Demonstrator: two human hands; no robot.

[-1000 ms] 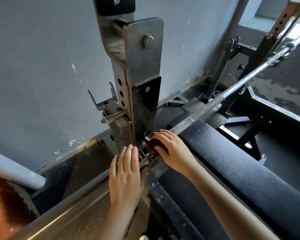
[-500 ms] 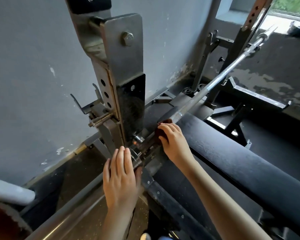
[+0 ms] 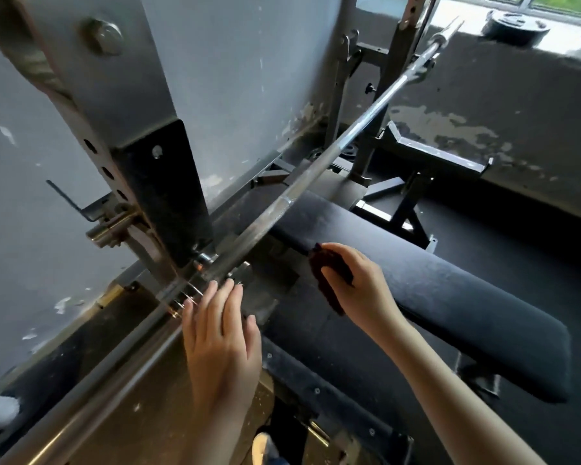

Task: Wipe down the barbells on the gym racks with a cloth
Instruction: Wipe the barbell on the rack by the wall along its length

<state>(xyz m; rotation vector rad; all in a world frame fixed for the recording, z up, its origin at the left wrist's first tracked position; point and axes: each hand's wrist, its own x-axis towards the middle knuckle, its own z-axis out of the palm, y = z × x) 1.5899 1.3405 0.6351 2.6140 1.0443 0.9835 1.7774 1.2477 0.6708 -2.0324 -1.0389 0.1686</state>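
Note:
A long steel barbell [image 3: 319, 166] runs from the lower left up to the far right, resting in the hooks of a grey rack upright [image 3: 141, 156]. My left hand [image 3: 220, 337] lies flat with straight fingers on the bar's thick sleeve beside the collar. My right hand [image 3: 359, 283] grips a dark red cloth [image 3: 326, 280], bunched under its fingers. It hovers off the bar, above the near end of the black bench pad [image 3: 450, 297].
A grey wall stands close behind the rack. A second upright [image 3: 406, 38] carries the bar's far end. A black weight plate [image 3: 514, 25] lies on the ledge at the window. Dark rubber flooring spreads to the right. A shoe tip [image 3: 264, 448] shows at the bottom.
My right hand has lifted the cloth off the bar and pulled back to the right over the bench pad. The view has moved closer to the rack. My left hand stays on the sleeve.

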